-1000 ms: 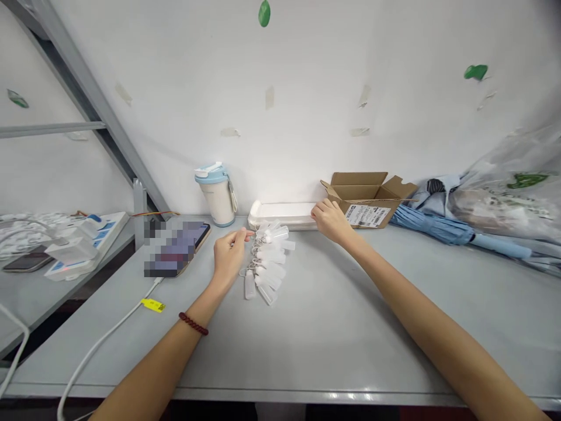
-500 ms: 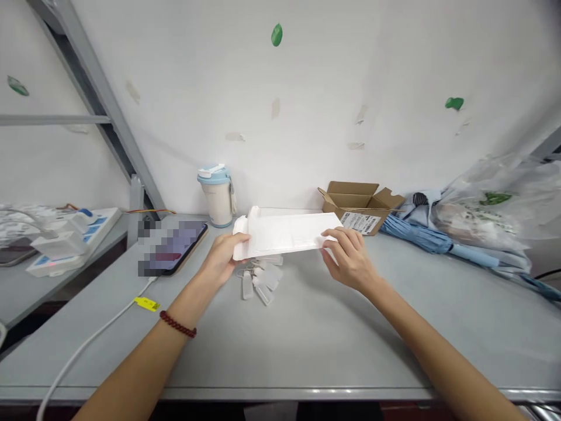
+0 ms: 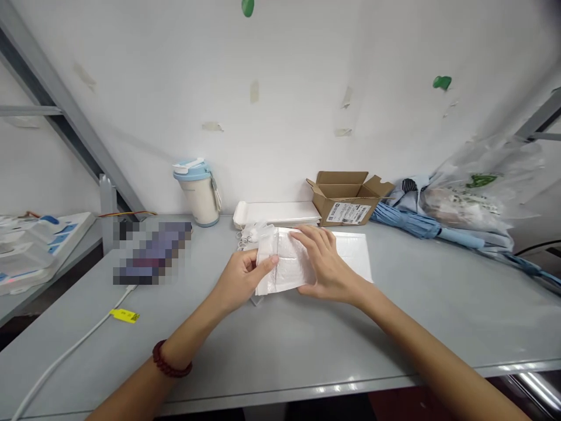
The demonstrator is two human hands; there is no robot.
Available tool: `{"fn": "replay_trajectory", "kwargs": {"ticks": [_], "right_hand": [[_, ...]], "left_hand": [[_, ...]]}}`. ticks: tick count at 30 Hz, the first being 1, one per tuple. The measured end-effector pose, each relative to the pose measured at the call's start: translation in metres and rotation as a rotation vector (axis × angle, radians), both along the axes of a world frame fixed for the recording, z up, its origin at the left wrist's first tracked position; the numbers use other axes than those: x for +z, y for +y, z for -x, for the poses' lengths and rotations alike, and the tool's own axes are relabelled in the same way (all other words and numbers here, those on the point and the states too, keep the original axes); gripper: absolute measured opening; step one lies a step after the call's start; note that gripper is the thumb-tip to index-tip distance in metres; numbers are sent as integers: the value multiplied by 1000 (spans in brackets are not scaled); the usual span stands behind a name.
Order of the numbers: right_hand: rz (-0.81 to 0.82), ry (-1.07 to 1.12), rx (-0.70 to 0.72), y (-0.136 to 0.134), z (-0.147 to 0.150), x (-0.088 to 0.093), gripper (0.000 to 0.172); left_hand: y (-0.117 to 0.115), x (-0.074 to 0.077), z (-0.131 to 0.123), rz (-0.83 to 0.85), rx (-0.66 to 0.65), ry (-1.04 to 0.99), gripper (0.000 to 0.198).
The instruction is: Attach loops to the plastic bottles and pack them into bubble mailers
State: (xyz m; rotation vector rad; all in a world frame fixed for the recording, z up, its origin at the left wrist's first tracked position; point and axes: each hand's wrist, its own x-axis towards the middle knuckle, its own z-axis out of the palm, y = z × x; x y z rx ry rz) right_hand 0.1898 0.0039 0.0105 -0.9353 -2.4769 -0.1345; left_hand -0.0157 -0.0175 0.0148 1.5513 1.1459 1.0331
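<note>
A white bubble mailer is held just above the table, its flap end to the left. My left hand pinches that end, thumb on top near the fold. Across the mailer's middle lies my right hand, fingers at the far edge and thumb at the near edge, gripping it. Partly hidden behind the mailer's left end are several pale tags with loops. More white mailers lie stacked by the wall.
An open cardboard box stands right of the stack. A cream cup with a blue lid and a phone on a cable are to the left. A folded blue umbrella and a plastic bag lie at the right.
The held mailer has come lower and nearer, and its flap end now faces up. My right hand has slid from its right end to its middle. The view has shifted right.
</note>
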Motion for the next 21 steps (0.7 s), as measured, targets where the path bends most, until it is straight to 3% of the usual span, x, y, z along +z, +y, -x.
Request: {"fn": "replay_trajectory", "kwargs": {"ticks": [9, 14, 17, 21], "right_hand": [[-220, 162, -63, 12, -4, -6, 49], [-202, 206, -158, 25, -19, -5, 44], [-171, 219, -226, 33, -29, -4, 41], [-117, 189, -305, 40, -36, -5, 39]], "left_hand": [[12, 1, 12, -69, 216, 4, 26], [24, 0, 27, -148, 403, -45, 23], [30, -3, 35, -219, 501, 89, 21], [34, -9, 40, -287, 512, 350, 21]]}}
